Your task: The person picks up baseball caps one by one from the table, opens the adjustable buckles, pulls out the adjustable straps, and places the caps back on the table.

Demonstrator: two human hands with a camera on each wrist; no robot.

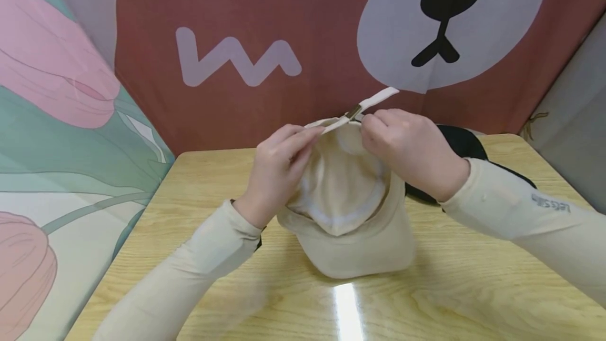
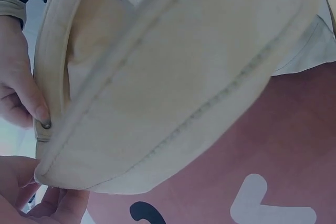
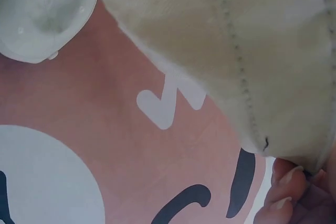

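Observation:
Both hands hold a beige baseball cap (image 1: 350, 188) by its back, brim toward me and inside showing. My left hand (image 1: 284, 167) pinches the adjustable strap (image 1: 333, 125) between thumb and fingers. A metal buckle (image 1: 353, 112) sits on the strap, whose loose end (image 1: 381, 97) sticks out past it to the upper right. Beside the buckle, my right hand (image 1: 402, 141) grips the cap's back edge with curled fingers. In the left wrist view the cap's stitched panel (image 2: 184, 87) fills the middle. Fingertips of the right hand (image 3: 286, 195) hold the panel's lower corner in the right wrist view.
Behind my right hand lies a black item (image 1: 461, 143) with a curved edge on the wooden table (image 1: 227, 278). The right wrist view has a pale piece with "COLORADO" lettering (image 3: 47, 14). A printed cloth (image 1: 236, 109) hangs behind the table's far edge.

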